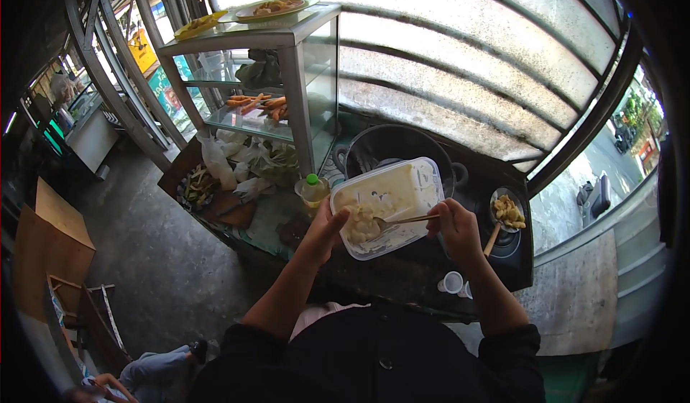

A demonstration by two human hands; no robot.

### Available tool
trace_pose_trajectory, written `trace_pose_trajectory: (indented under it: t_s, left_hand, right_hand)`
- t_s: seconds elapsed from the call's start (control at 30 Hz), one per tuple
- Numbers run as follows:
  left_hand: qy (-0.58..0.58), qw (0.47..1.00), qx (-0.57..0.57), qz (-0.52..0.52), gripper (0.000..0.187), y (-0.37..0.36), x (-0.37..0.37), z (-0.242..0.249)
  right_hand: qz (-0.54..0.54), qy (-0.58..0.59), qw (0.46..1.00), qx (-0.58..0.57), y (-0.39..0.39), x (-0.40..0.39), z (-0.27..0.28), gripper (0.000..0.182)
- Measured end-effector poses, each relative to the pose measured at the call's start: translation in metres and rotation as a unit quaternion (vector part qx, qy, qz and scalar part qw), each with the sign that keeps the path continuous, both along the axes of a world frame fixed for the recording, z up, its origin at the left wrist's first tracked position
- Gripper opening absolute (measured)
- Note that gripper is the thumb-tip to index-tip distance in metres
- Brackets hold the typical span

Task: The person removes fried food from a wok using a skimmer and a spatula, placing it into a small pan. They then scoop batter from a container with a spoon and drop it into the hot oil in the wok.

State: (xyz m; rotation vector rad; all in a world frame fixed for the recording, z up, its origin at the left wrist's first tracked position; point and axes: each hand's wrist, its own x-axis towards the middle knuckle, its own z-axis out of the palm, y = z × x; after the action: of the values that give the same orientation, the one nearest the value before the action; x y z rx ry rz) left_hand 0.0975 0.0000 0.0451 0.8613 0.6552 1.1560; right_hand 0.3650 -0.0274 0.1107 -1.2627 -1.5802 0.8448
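Seemingly, the pale mixture (pixel 359 226) is only partly gathered in the tub (pixel 425 187), gripped by the left hand (pixel 323 235), while the spoon (pixel 411 220) is pinched by the right hand (pixel 458 232).

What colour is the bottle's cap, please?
The cap is bright green, best seen in the head view.

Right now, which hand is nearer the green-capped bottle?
Left. The left hand grips the white tub just on the near side of the green-capped bottle; the right hand, holding a spoon, is farther off, to the bottle's right.
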Motion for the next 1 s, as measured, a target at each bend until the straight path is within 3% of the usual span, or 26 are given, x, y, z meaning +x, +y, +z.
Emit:
trace_pose_trajectory:
  t_s: [0.03,0.13,0.33,0.43,0.5,0.53,0.6,0.63,0.7,1.0]
  left_hand:
    - [-0.002,1.0,-0.002,-0.006,0.093,0.001,0.0,-0.002]
    - [-0.011,1.0,-0.007,-0.007,0.091,0.003,-0.002,-0.004]
    - [-0.078,0.995,-0.067,-0.001,0.089,0.003,-0.009,-0.024]
    - [-0.113,0.986,-0.112,0.04,0.086,-0.003,-0.017,-0.033]
    - [-0.117,0.982,-0.133,0.068,0.085,-0.005,-0.026,-0.041]
    - [-0.117,0.977,-0.155,0.087,0.084,-0.005,-0.031,-0.044]
    - [-0.117,0.971,-0.176,0.108,0.082,-0.005,-0.036,-0.045]
    - [-0.108,0.968,-0.188,0.126,0.082,-0.006,-0.038,-0.044]
    - [-0.101,0.963,-0.2,0.146,0.081,-0.009,-0.039,-0.04]
    - [-0.123,0.974,-0.149,0.117,0.085,-0.017,-0.041,-0.029]
  right_hand:
    - [0.0,0.068,0.997,-0.043,0.001,0.0,-0.003,0.03]
    - [-0.035,0.121,0.991,-0.046,0.01,0.02,-0.002,0.034]
    - [-0.068,0.214,0.974,0.007,0.023,0.044,-0.001,0.032]
    - [-0.098,0.264,0.955,0.094,0.038,0.05,-0.019,0.03]
    - [-0.167,0.155,0.962,0.148,0.05,0.054,-0.044,0.03]
    - [-0.168,0.155,0.962,0.149,0.054,0.051,-0.054,0.03]
    - [-0.163,-0.025,0.971,0.172,0.058,0.04,-0.075,0.022]
    - [-0.161,-0.025,0.971,0.172,0.061,0.037,-0.087,0.022]
    - [-0.11,-0.188,0.951,0.218,0.065,0.031,-0.106,0.011]
    - [-0.057,-0.286,0.913,0.284,0.076,0.03,-0.104,0.006]
